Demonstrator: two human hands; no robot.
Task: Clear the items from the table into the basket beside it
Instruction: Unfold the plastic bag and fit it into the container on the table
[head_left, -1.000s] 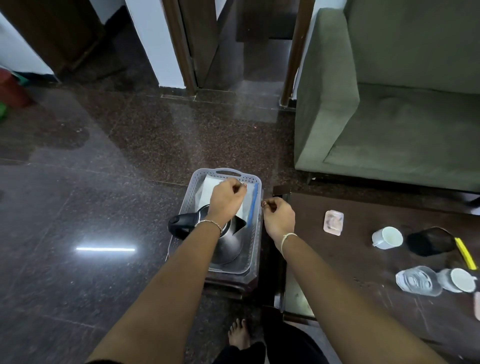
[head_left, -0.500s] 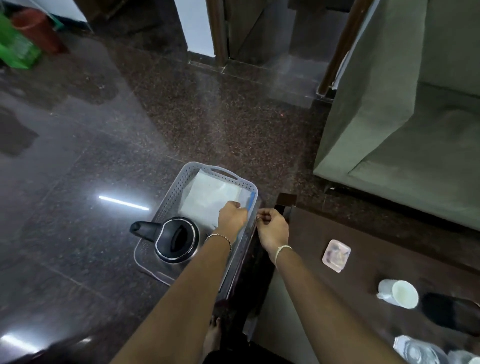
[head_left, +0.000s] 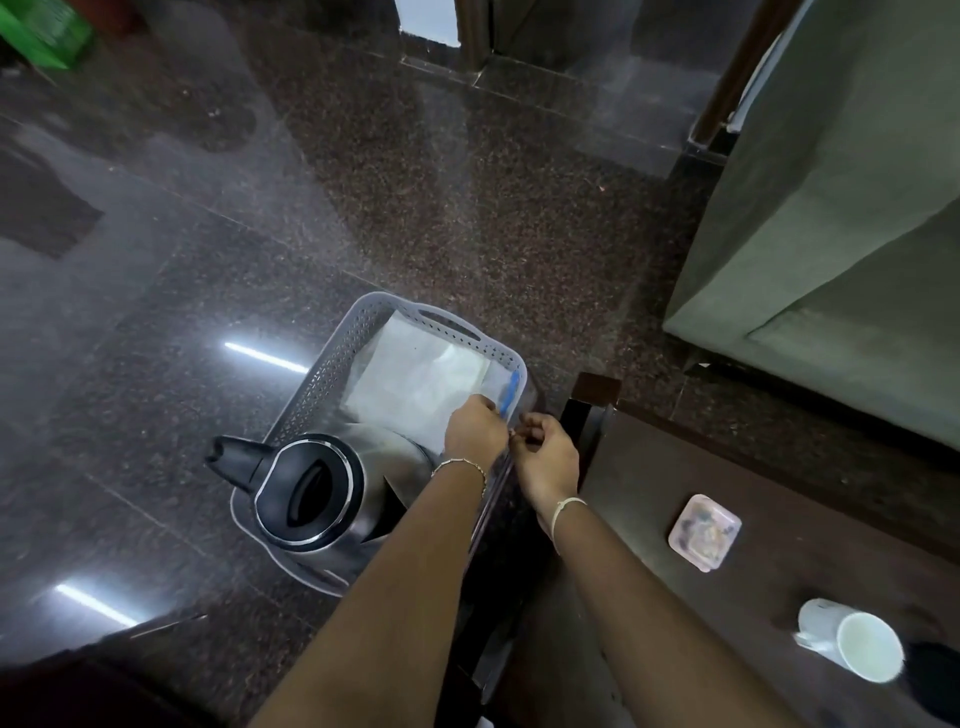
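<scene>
Head view: looked down on grey basket (head_left: 332, 364) on the floor, at 9 o'clock from the tabletop (head_left: 649, 519). Held inside it a steel kettle (head_left: 317, 493) at the near end and a white flat packet (head_left: 415, 374) at 12 o'clock from the kettle. Left hand (head_left: 475, 428) curled over the packet's edge beside a blue strip (head_left: 510, 392); grip not clear. Right hand (head_left: 545, 457) loosely fisted just at 3 o'clock from the left hand, contents hidden. Left on the tabletop: pink tray (head_left: 704, 530), white cup (head_left: 852, 647) on its side.
</scene>
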